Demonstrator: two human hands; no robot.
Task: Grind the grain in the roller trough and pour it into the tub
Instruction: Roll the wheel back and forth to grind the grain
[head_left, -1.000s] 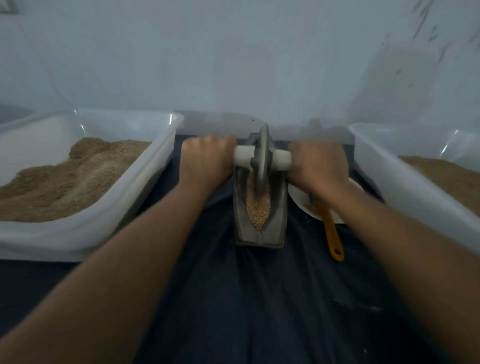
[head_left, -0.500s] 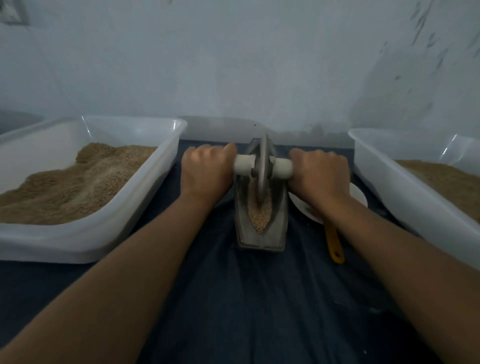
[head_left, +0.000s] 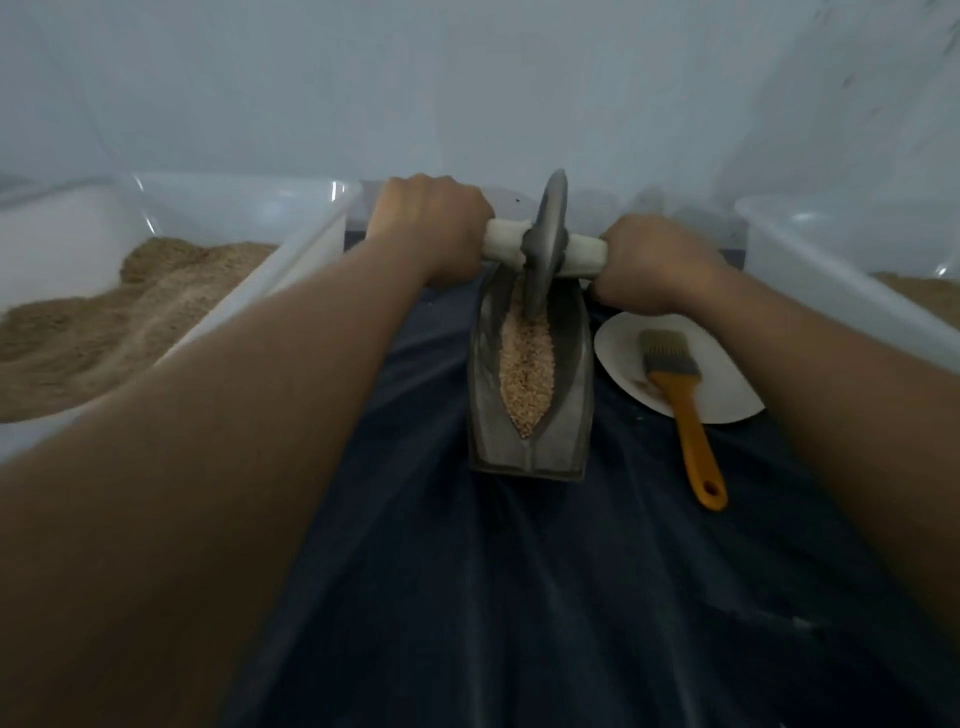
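A grey boat-shaped roller trough (head_left: 566, 415) lies on the dark cloth in front of me, with pale grain (head_left: 525, 374) along its groove. The grey roller wheel (head_left: 545, 244) stands upright at the trough's far end, on a white handle bar. My left hand (head_left: 431, 228) grips the bar's left end and my right hand (head_left: 654, 265) grips its right end. At the left stands a white tub (head_left: 291, 260) holding ground brown grain (head_left: 104, 322). A second white tub (head_left: 831, 280) at the right also holds brown grain.
A white plate (head_left: 717, 384) lies right of the trough, with a brush (head_left: 680, 410) with grey bristles and an orange handle resting across it. A dark cloth (head_left: 519, 597) covers the table. A pale wall rises close behind everything.
Both hands have pushed the roller wheel away from me to the trough's far end. More grain shows in the groove, and the plate and brush have come out from under my right arm.
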